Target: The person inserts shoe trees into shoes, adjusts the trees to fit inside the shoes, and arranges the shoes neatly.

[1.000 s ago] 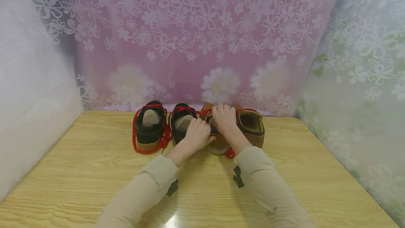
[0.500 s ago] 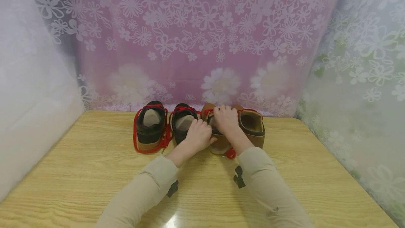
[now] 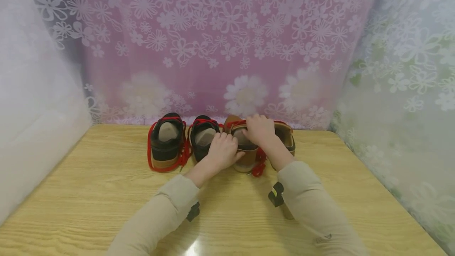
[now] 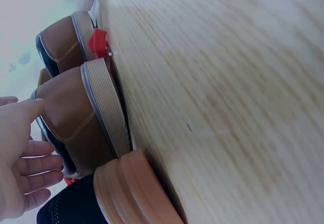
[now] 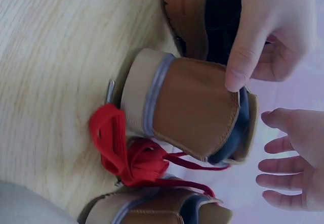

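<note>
Two black shoes, a left one (image 3: 165,149) and a right one (image 3: 200,151), stand in a row with two brown shoes. My left hand (image 3: 222,151) is between the right black shoe and the left brown shoe (image 3: 249,156). In the right wrist view its thumb touches that brown shoe's heel collar, and the other fingers are loosely bent. My right hand (image 3: 261,131) is over the gap between the brown shoes, partly covering the right brown shoe (image 3: 292,142). In the right wrist view its fingers are spread apart, with nothing held. A red lace (image 5: 136,158) lies bunched between the brown shoes' heels.
All the shoes stand near the far edge of a wood-grain table (image 3: 117,192). A pink flowered curtain (image 3: 209,50) hangs right behind them. Pale sheets hang at the left (image 3: 39,90) and right (image 3: 401,121).
My right hand has moved slightly right and up, away from the left brown shoe, uncovering more of its opening. My left hand has hardly moved.
</note>
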{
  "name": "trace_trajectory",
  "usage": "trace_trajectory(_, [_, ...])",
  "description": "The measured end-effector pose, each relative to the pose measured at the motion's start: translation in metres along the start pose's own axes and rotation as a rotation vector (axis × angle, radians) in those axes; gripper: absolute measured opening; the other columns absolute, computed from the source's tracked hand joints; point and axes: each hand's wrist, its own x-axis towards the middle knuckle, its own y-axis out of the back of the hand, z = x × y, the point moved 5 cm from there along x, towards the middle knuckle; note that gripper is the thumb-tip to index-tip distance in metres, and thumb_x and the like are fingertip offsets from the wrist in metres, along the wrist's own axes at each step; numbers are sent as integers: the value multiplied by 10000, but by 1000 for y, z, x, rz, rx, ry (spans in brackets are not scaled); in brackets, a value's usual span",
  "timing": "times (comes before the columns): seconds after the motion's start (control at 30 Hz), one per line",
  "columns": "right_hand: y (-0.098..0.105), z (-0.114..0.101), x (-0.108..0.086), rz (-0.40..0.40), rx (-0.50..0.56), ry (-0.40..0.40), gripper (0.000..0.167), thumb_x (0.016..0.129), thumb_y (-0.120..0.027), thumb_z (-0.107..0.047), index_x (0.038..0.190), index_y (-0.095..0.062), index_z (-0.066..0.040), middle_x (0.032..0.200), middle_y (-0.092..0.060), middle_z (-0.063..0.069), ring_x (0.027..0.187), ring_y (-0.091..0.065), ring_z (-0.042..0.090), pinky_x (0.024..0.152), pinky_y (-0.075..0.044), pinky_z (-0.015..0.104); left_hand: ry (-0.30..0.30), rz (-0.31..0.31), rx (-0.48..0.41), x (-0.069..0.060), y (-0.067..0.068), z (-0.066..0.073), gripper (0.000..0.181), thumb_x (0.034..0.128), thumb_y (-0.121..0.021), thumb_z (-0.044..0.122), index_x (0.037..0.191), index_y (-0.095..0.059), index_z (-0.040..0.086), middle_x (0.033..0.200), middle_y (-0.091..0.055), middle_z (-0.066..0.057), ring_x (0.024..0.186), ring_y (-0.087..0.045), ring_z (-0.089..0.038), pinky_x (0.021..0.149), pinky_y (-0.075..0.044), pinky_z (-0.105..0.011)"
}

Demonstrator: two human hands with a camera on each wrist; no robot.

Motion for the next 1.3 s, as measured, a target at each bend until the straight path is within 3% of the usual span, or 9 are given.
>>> trace_trajectory(0.2, [4, 15, -9, -91, 7, -8, 432, 905, -569, -390, 1162, -575, -42, 1064, -581, 151, 944, -580, 349, 752, -474, 492, -10, -41, -35, 3, 2, 6, 449, 842, -578, 547, 737, -608, 112, 758, -595, -24, 741, -553, -214, 662, -390, -334])
trace_trajectory(0.47, [12, 36, -21, -103, 30, 2, 323, 903, -568, -382, 996, -610, -76, 935, -611, 98, 825, -609, 307, 655, -482, 466, -47, 3, -62, 6, 11, 15, 419, 856, -586, 506, 689, -597, 123, 712, -583, -16, 676, -547, -208, 601, -404, -312])
trace_trajectory(0.63, [15, 51, -29, -127, 19, -15, 432, 903, -561, -404, 1152, -590, -52, 909, -647, 98, 741, -616, 274, 579, -478, 417, -73, 30, -83, 8, 15, 23, 383, 871, -579, 479, 736, -611, 122, 725, -588, -13, 686, -557, -207, 600, -420, -313])
trace_trajectory(0.73, [15, 60, -35, -125, 34, -15, 465, 902, -559, -401, 1217, -570, -60, 944, -654, 111, 751, -616, 271, 568, -470, 411, -79, 13, -103, 10, 17, 29, 370, 882, -564, 473, 764, -605, 125, 737, -589, -13, 701, -564, -207, 617, -431, -320])
trace_trajectory(0.87, [15, 69, -43, -127, 67, -14, 349, 900, -559, -385, 1029, -608, -65, 776, -605, 76, 632, -546, 213, 506, -401, 344, -80, -30, -127, 15, 19, 38, 354, 894, -538, 468, 816, -609, 130, 776, -594, -8, 731, -561, -208, 657, -436, -329])
trace_trajectory(0.97, [16, 76, -50, -130, 91, -15, 326, 898, -568, -375, 952, -596, -54, 754, -582, 62, 594, -506, 183, 494, -376, 316, -93, -37, -126, 17, 20, 46, 341, 888, -549, 465, 822, -612, 136, 779, -593, -1, 728, -558, -201, 644, -427, -316])
trace_trajectory(1.13, [17, 87, -66, -111, 107, 5, 378, 901, -574, -365, 1035, -593, -12, 921, -623, 119, 723, -582, 241, 575, -456, 376, -120, -27, -121, 22, 21, 59, 336, 877, -567, 470, 804, -611, 145, 757, -585, 17, 713, -558, -177, 614, -393, -291])
trace_trajectory(1.3, [14, 92, -84, -100, 125, 36, 329, 902, -581, -350, 959, -584, -26, 809, -577, 74, 628, -542, 200, 518, -428, 341, -121, -52, -108, 28, 19, 71, 357, 884, -542, 498, 823, -622, 156, 755, -585, 32, 699, -551, -153, 605, -373, -273])
